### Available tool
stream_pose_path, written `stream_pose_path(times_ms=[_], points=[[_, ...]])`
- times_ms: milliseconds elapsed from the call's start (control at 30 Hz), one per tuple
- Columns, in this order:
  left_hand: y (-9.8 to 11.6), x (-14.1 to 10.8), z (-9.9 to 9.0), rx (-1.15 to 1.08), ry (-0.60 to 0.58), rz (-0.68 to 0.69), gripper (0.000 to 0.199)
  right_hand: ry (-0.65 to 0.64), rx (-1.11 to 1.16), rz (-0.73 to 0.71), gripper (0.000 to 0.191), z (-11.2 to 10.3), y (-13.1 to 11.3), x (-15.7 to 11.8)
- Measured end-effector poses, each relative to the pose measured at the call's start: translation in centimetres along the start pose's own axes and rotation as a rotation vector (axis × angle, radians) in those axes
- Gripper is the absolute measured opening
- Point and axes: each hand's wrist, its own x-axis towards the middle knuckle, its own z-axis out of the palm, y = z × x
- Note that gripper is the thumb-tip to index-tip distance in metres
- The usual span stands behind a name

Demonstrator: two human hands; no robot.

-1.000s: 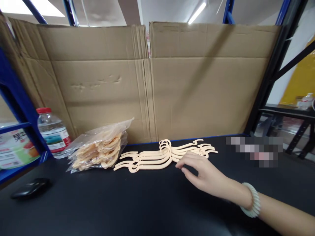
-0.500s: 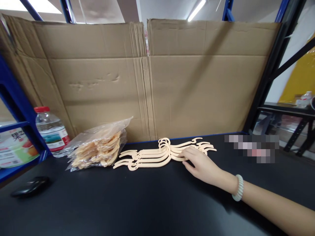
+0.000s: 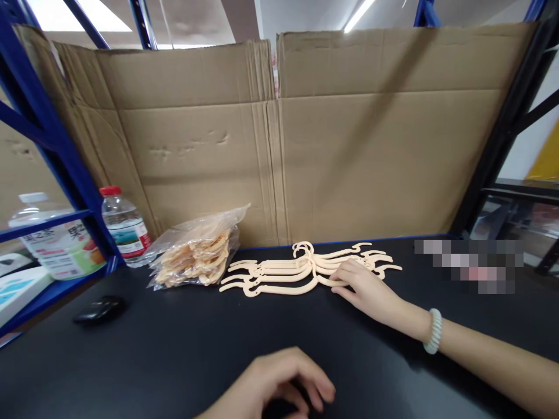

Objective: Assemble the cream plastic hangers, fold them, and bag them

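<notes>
Several cream plastic clothes hangers (image 3: pixel 279 269) lie overlapped in a row on the black table, their hooks bunched at the back. My right hand (image 3: pixel 364 291) has its thumb and fingers closed around the right arm of the nearest hanger (image 3: pixel 283 290), which lies slightly apart from the others. Its fingertips are partly hidden behind the hand. Low in the view, my left hand (image 3: pixel 279 381) hovers over the table with loosely bent fingers and nothing visible in it; its lower part is cut off by the frame edge.
Left of the hangers lies a clear plastic bag (image 3: pixel 196 250) of more cream hangers. A red-capped water bottle (image 3: pixel 126 230) and a black mouse (image 3: pixel 100 310) are farther left. Cardboard sheets (image 3: pixel 196 134) stand along the back. A pixelated patch covers something at right.
My left hand has come into view from below. The nearest hanger has slid a little toward me, widening its gap from the rest. The view has turned left.
</notes>
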Motion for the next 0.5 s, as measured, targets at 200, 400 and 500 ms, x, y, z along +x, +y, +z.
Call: stream_pose_path(times_ms=[200, 400, 500], points=[[-0.2, 0.6, -3.0, -0.063, 0.509, -0.011, 0.022, 0.017, 0.066, 0.075, 0.01, -0.5, -0.8, -1.0], [0.0, 0.2, -2.5, -0.157, 0.81, 0.011, 0.027, 0.106, 0.054, 0.155, 0.006, -1.4, -1.5, -1.9], [0.2, 0.0, -2.0, -0.168, 0.913, 0.013, 0.024, 0.21, 0.084, 0.138, 0.006, -1.3, -1.9, -1.9]])
